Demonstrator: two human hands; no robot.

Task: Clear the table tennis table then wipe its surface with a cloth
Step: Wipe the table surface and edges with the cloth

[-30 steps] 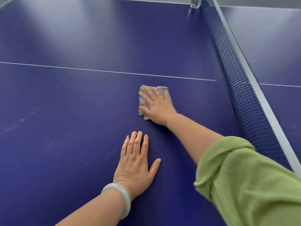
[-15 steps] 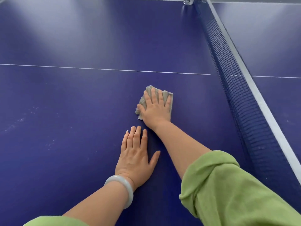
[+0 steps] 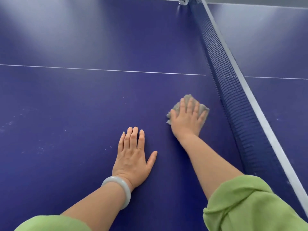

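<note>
1. Cloth (image 3: 188,98), grey and crumpled, lies on the blue table tennis table (image 3: 83,100) beneath the right hand (image 3: 185,121). Its edges show beyond the fingertips, beside the little finger and beside the thumb.
2. The right-hand fingers (image 3: 190,106) are straight and slightly spread, pressing flat on the cloth. None of them curls round it.
3. The net (image 3: 233,100) runs just to the right of those fingers. It is near the cloth's edge but apart from it, with a white band along its top.
4. The left hand (image 3: 132,157) rests palm-down on the bare table, to the left of the right-hand fingers and nearer the person. It touches neither the cloth nor the other hand.
5. The left-hand fingers (image 3: 133,138) lie straight and close together, with the thumb angled out to the right. They hold nothing.
6. A thin white line (image 3: 100,69) crosses the table well beyond both sets of fingertips and ends at the net.
7. Pale specks (image 3: 10,123) dot the surface far to the left of the left-hand fingers, with a few fainter ones nearer them.
8. A pale bracelet (image 3: 120,189) circles the left wrist, behind the left-hand fingers.
9. A rolled green sleeve (image 3: 250,205) covers the right arm from about the elbow back, well behind the right-hand fingers.
10. A metal net clamp (image 3: 182,0) sits at the far end of the net, far beyond the fingertips.
</note>
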